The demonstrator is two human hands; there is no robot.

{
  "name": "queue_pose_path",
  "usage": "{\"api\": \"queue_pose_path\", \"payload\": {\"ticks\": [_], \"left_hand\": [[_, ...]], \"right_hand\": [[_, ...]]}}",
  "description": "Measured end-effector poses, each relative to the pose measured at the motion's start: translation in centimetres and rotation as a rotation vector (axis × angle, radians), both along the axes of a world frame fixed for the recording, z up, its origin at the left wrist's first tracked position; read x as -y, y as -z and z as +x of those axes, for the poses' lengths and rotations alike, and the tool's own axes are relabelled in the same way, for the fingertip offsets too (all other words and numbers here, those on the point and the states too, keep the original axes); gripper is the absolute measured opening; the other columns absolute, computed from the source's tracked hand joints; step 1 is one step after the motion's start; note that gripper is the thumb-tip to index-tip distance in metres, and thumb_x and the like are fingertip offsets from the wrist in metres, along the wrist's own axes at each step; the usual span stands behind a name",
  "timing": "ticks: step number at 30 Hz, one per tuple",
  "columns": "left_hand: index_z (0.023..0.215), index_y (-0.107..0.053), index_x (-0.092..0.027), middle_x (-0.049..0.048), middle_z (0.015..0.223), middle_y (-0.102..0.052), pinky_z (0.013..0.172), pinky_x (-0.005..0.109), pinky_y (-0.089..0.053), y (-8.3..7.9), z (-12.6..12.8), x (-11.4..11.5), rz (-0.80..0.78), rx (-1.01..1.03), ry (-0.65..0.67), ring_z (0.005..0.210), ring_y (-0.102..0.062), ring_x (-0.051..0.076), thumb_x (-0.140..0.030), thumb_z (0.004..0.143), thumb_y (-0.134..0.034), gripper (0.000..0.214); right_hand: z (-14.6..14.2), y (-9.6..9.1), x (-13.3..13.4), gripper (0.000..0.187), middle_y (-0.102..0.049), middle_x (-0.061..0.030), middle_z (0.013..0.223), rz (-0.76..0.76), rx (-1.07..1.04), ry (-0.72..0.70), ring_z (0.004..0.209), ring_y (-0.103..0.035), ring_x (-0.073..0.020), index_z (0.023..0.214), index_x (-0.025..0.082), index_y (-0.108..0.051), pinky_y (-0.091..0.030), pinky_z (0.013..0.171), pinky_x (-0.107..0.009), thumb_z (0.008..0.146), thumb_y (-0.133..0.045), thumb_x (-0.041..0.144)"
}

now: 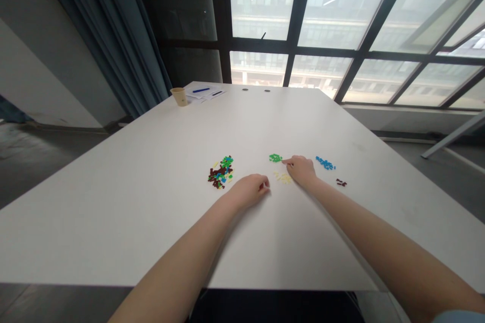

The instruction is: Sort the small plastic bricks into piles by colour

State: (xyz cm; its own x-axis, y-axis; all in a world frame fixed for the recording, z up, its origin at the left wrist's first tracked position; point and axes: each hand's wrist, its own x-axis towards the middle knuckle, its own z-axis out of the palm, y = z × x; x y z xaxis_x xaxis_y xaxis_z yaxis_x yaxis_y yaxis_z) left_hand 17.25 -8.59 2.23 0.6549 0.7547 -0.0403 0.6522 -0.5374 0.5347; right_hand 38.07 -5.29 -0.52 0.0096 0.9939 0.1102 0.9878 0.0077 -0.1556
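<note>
On the white table (151, 171) lie small coloured pieces. A mixed pile (221, 172) of brown, green, blue and yellow pieces sits left of my hands. My left hand (250, 189) rests curled on the table just right of that pile, fingers pinched together; what it holds, if anything, is hidden. My right hand (301, 169) is closed with fingertips at a small green heap (275, 158), above a pale yellow heap (283, 178). To its right lie a blue heap (325, 163) and a few brown pieces (341, 182).
A paper cup (179, 96), papers and a blue pen (200, 90) lie at the table's far left corner. Large windows stand beyond the far edge, a dark curtain (125, 35) at the left.
</note>
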Motion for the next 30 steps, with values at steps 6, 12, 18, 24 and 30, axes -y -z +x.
{"api": "queue_pose_path", "payload": {"ticks": [6, 12, 18, 24, 30], "left_hand": [[0.089, -0.064, -0.016, 0.0081, 0.091, -0.066, 0.074, 0.027, -0.042, -0.5, -2.5, -2.4, 0.197, -0.031, -0.462, 0.082, -0.059, 0.018, -0.02, 0.081, -0.039, 0.026], [0.088, -0.066, -0.021, 0.0067, 0.095, -0.067, 0.068, 0.027, -0.043, -0.2, -5.7, -4.3, 0.128, -0.249, -0.667, 0.081, -0.06, 0.02, -0.018, 0.072, -0.048, 0.024], [0.084, -0.066, -0.02, 0.0086, 0.095, -0.066, 0.067, 0.03, -0.044, -0.1, -4.5, -3.6, 0.123, -0.311, -0.57, 0.085, -0.06, 0.023, -0.02, 0.073, -0.048, 0.021], [0.08, -0.062, -0.016, 0.0125, 0.091, -0.063, 0.065, 0.032, -0.045, 0.7, -3.6, -3.7, 0.168, -0.419, -0.624, 0.082, -0.059, 0.025, -0.02, 0.074, -0.044, 0.019], [0.083, -0.058, -0.015, 0.0128, 0.091, -0.061, 0.068, 0.031, -0.044, 0.8, -2.9, -3.8, 0.292, -0.347, -0.605, 0.083, -0.058, 0.022, -0.016, 0.08, -0.036, 0.023]], "right_hand": [[0.3, -1.2, 0.6, 0.031, -0.066, -0.0046, 0.091, 0.061, -0.102, 0.034, 0.084, -0.055, -0.0175, 0.093, 0.024, -0.068, -0.034, 0.071, -0.028, 0.077, -0.042, 0.021], [-0.2, -3.4, 5.2, 0.029, -0.053, -0.0013, 0.058, -0.054, -0.218, -0.141, 0.055, -0.043, -0.0111, 0.052, 0.017, -0.052, -0.027, 0.053, -0.024, 0.076, -0.043, 0.031], [-0.2, -2.4, 9.6, 0.035, -0.035, 0.0033, 0.049, -0.198, -0.306, -0.375, 0.049, -0.029, -0.0081, 0.049, 0.017, -0.03, -0.02, 0.05, -0.023, 0.079, -0.042, 0.033], [0.3, -0.9, 9.8, 0.035, -0.034, 0.0035, 0.053, -0.15, -0.384, -0.445, 0.051, -0.029, -0.0081, 0.052, 0.018, -0.027, -0.022, 0.051, -0.023, 0.081, -0.041, 0.032], [0.1, -0.9, 10.0, 0.035, -0.036, 0.0031, 0.053, -0.149, -0.395, -0.465, 0.051, -0.03, -0.008, 0.052, 0.017, -0.029, -0.022, 0.052, -0.023, 0.081, -0.042, 0.032]]}}
